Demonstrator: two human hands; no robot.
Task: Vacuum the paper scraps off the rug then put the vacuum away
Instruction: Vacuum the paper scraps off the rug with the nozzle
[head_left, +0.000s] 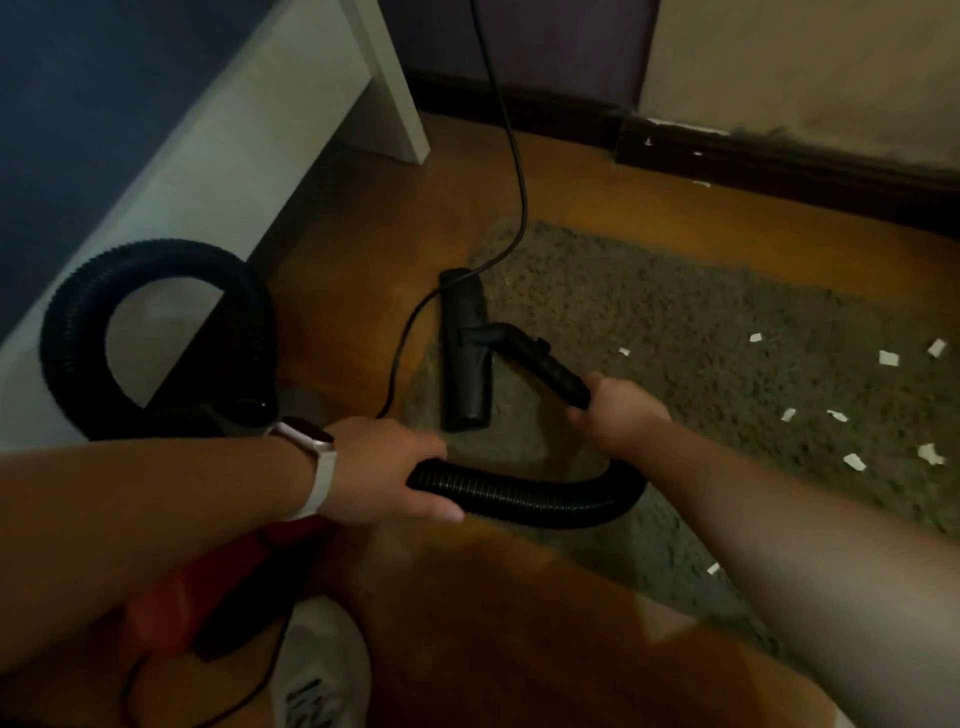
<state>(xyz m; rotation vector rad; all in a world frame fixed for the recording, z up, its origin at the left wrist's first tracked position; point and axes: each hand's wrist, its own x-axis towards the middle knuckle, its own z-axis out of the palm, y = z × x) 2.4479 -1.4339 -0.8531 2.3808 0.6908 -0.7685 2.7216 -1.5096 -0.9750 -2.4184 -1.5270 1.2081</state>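
Note:
A grey shaggy rug (675, 322) lies on the wooden floor, with several white paper scraps (888, 358) scattered on its right side. The black vacuum nozzle (465, 353) rests on the rug's left edge. My right hand (618, 413) grips the black rigid tube just behind the nozzle. My left hand (384, 470) grips the ribbed black hose (524, 493), which sags between both hands and loops up at the left (156, 332). The red vacuum body (176, 597) sits low left, partly hidden under my left forearm.
A white table leg (400, 88) and panel stand at the upper left. A black power cord (514, 156) runs from the back wall down past the nozzle. Dark skirting (779, 161) lines the far wall, with a few scraps by it. My white shoe (322, 670) is at the bottom.

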